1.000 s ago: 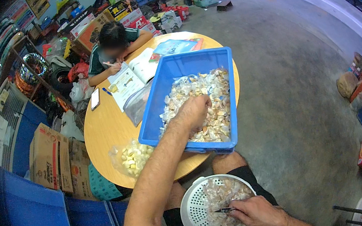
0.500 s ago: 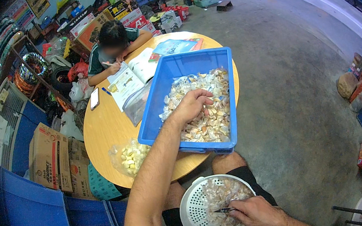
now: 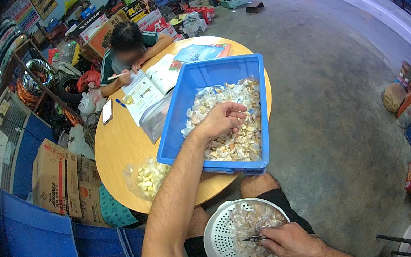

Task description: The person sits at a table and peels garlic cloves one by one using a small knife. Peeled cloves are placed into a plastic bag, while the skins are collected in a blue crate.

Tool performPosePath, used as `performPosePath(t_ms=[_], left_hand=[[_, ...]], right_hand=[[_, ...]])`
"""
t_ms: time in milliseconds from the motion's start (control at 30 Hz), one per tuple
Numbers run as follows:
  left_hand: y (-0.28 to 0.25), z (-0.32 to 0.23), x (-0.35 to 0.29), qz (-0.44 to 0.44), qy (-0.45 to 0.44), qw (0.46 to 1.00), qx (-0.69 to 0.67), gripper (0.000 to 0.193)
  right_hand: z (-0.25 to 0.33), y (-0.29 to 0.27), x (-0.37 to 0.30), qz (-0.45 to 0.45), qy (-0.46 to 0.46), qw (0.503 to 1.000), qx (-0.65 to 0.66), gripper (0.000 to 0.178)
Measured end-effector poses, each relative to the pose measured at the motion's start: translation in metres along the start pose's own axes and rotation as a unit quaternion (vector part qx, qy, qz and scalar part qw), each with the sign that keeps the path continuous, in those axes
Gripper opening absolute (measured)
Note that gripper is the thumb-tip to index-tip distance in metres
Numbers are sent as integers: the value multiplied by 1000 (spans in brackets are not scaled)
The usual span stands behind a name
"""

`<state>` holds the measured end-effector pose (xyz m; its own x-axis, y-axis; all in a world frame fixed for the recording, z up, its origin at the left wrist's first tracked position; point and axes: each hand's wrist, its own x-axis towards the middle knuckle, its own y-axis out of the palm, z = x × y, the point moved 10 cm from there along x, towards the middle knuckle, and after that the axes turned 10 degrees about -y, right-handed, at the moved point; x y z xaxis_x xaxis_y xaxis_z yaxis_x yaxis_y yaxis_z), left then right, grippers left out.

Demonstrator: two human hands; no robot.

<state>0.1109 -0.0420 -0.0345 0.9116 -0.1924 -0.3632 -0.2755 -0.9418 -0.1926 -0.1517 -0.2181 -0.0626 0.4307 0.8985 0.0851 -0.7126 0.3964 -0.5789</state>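
Note:
My left hand (image 3: 222, 119) reaches into a blue plastic bin (image 3: 169, 144), low over a heap of what look like unpeeled garlic cloves and loose papery skins (image 3: 233, 148). Its fingers are loosely bent and apart, and nothing shows in them. On my lap rests a round white colander (image 3: 218, 242) with papery skins (image 3: 254, 217) in it. Over the colander, my right hand (image 3: 288, 242) is closed round a small knife (image 3: 254, 238), its dark blade pointing left. Pale peeled cloves lie in a clear plastic bag (image 3: 150, 179) at the table's near left edge, beside my left forearm.
The bin stands on a round wooden table (image 3: 119, 163). Across it a person (image 3: 126, 49) leans over an open book (image 3: 148, 91), pen in hand. A phone (image 3: 107, 112) lies at the left edge. Cardboard boxes (image 3: 54, 176) and blue panels (image 3: 41, 246) stand left.
My left hand has shifted slightly to the right over the cloves. Across the table, the person's pen hand has moved left. My right hand and the knife stay put.

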Motion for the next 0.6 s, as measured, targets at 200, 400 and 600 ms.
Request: performPosePath(t_ms=[200,400,600], left_hand=[[-16,2,3,-56,-23,998,14,30],[-36,3,4,-148,19,989,9,31],[-46,-1,-1,-193,17,981,-31,35]], right_hand=[[2,-3,0,-10,-4,1000,11,18],[3,-3,0,-12,-4,1000,7,18],[1,-3,-2,-14,0,1000,3,18]])
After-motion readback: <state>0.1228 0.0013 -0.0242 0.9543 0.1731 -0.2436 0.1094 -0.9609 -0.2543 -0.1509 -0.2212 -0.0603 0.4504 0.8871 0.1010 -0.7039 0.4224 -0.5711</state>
